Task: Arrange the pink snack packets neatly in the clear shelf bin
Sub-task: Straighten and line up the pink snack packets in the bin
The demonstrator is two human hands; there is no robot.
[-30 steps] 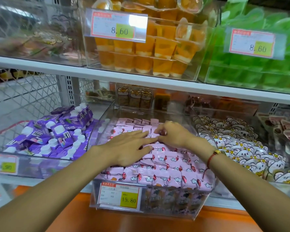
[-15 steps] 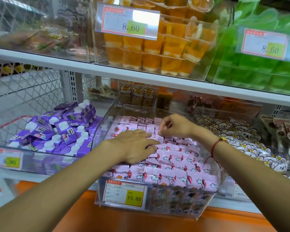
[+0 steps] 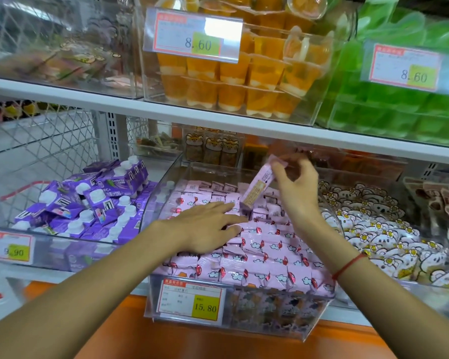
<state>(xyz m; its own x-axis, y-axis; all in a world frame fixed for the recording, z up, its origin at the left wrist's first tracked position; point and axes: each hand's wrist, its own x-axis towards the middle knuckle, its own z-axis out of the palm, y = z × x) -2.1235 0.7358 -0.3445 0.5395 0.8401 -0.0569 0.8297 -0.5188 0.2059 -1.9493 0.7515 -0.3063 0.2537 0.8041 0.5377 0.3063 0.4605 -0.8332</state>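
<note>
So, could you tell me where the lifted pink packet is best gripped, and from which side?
Pinch the pink packet at its flat top seal, from above, probably as the right hand does: it hangs tilted, lower end near the left hand.

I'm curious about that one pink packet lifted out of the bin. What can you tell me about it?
The lifted packet is a long, slim pink wrapper that looks like thin plastic film, with a pale printed panel along its side. It is tilted, top end up and to the right, where the right hand pinches it. Its lower end hangs by the left hand, just above the other pink packets.
</note>
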